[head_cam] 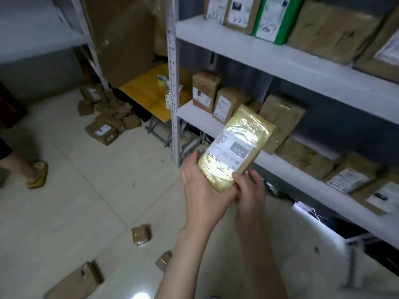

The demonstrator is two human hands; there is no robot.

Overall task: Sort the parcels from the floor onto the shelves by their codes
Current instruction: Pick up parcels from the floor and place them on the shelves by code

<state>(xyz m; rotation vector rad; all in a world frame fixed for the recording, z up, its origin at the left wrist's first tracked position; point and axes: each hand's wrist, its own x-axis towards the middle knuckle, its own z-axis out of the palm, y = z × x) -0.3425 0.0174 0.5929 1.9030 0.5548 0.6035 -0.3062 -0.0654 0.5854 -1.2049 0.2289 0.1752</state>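
1. The parcel (235,147) is in the air in front of the shelving, tilted, its lower end in both hands and its upper end leaning toward the lower shelf (282,166). It touches no shelf.
2. The left hand (200,188) cups the lower left edge, thumb up along the side and fingers curled behind. The right hand (251,190) pinches the lower right corner, its fingers clamped on the wrapping.
3. The white label (232,148) faces the camera and shows the code 220, so this looks like the code-reading step before a slot is chosen.
4. Handling, as a judgement:
   - It is a flat, box-like block that keeps its shape, so probably stiff.
   - Being held up by one end suggests it is light.
   - The glossy yellow tape all over it is likely slippery.
   - A hold across the two long edges near the middle seems safer than a corner pinch, and it leaves the label readable.
5. Other brown parcels already stand on the lower shelf and on the upper shelf (248,50).
6. More wait on the floor (86,201): a small parcel (141,234) nearby and a pile (105,121) by the far wall.
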